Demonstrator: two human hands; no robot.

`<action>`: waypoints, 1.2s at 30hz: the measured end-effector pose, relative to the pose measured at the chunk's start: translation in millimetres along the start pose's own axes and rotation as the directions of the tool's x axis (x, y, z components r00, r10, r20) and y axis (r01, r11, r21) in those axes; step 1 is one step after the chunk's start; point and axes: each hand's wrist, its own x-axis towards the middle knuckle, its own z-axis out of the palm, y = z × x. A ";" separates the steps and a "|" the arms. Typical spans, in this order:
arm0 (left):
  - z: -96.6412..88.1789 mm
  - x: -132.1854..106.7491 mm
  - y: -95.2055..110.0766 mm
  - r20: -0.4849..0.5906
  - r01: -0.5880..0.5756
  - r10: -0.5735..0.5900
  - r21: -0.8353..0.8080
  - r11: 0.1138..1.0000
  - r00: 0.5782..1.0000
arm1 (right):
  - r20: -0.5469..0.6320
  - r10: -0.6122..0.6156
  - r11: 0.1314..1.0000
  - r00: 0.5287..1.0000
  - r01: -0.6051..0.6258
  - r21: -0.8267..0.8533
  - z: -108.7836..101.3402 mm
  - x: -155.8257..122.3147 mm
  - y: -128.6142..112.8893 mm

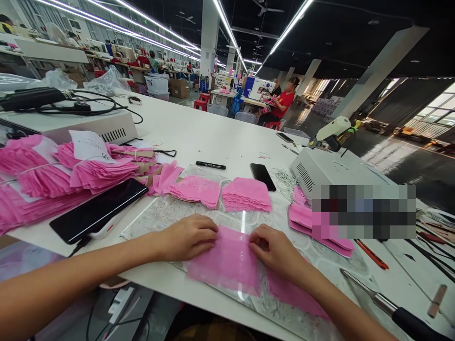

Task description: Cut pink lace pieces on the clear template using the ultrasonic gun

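A thin, sheer pink fabric piece (223, 265) lies at the front of a glossy clear-topped board (149, 220). My left hand (190, 237) has its fingers curled together on the fabric's upper left edge, the thumb mostly hidden. At the opposite upper corner, my right hand (272, 246) pinches the edge between thumb and fingers. Under my right forearm lies another pink piece (295, 293), partly covered. Just beyond my hands sit two stacks of cut pink pieces, a left stack (199, 189) and a right stack (247, 194).
Bundled pink fabric (95, 173) and a large black phone (101, 208) lie left. A marker (211, 165) and smaller phone (263, 176) lie beyond the board. At right are folded pink pieces (302, 218), a grey machine box (341, 166) and a black-handled hot tool (387, 305). A person in red (284, 102) sits farther off.
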 end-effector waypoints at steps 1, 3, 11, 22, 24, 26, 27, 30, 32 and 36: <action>3.9 2.0 -0.7 -0.019 0.050 -0.050 0.000 0.999 0.999 | 0.014 0.004 1.000 1.000 -0.004 -0.002 0.9 0.6 -0.6; 10.1 7.7 -1.4 -0.042 0.126 -0.126 0.002 0.992 0.991 | 0.031 0.000 1.000 1.000 0.000 -0.001 1.7 1.2 -0.5; 16.5 22.8 0.9 -0.034 0.259 -0.259 0.009 0.966 0.965 | 0.058 -0.019 1.000 0.998 0.020 -0.017 -0.3 3.5 4.1; 5.0 37.2 -4.3 -0.014 0.245 -0.246 0.178 0.953 0.969 | -0.008 0.040 0.999 0.999 -0.040 -0.007 -0.5 13.6 1.1; 7.7 36.2 -6.3 -0.014 0.225 -0.228 0.224 0.948 0.974 | -0.033 0.050 0.999 0.998 -0.050 0.000 0.8 15.6 1.0; 9.5 31.6 -8.2 -0.015 0.198 -0.201 0.259 0.945 0.979 | -0.064 0.056 0.998 0.996 -0.054 0.023 0.2 14.5 1.5; 9.5 28.5 -9.5 -0.014 0.183 -0.186 0.269 0.946 0.982 | -0.084 0.057 0.998 0.995 -0.054 0.039 -1.4 12.0 2.3; 6.7 21.0 -12.7 -0.035 0.109 -0.103 0.303 0.947 0.994 | -0.162 0.071 0.995 0.984 -0.059 0.081 -11.5 -7.0 6.7; 5.5 21.3 -10.5 -0.070 0.014 0.008 0.319 0.948 0.998 | -0.223 0.076 0.994 0.972 -0.056 0.095 -20.4 -29.8 11.7; 13.9 41.7 12.4 -0.013 -0.257 0.267 0.229 0.939 0.964 | -0.401 -0.006 0.999 0.916 0.023 0.037 -31.3 -88.2 28.9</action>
